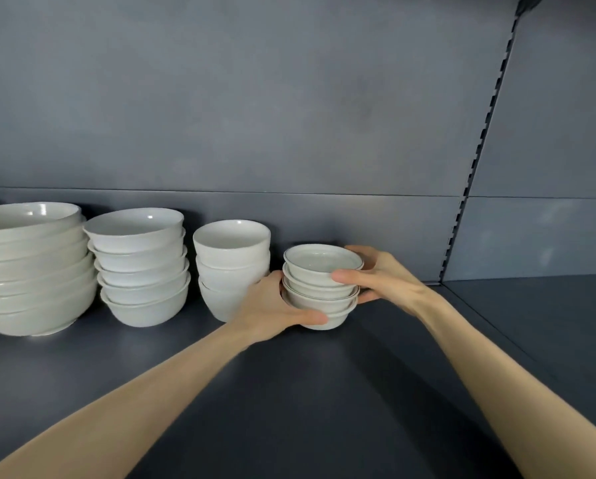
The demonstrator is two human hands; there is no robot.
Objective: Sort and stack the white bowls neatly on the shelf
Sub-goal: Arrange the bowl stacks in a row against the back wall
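The short upright stack of small shallow white ceramic bowls [320,288] sits on the dark grey shelf [324,392], just right of the stack of deep white bowls [232,267], grasped by both hands: left hand [272,305] curled round its near-left base, right hand [383,274] round its right side.

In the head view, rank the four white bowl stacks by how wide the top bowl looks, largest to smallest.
1. Far-left stack.
2. Second stack.
3. Third stack, deeper bowls, and the small stack held by the left hand and right hand: top rims look about equally wide, so unranked.
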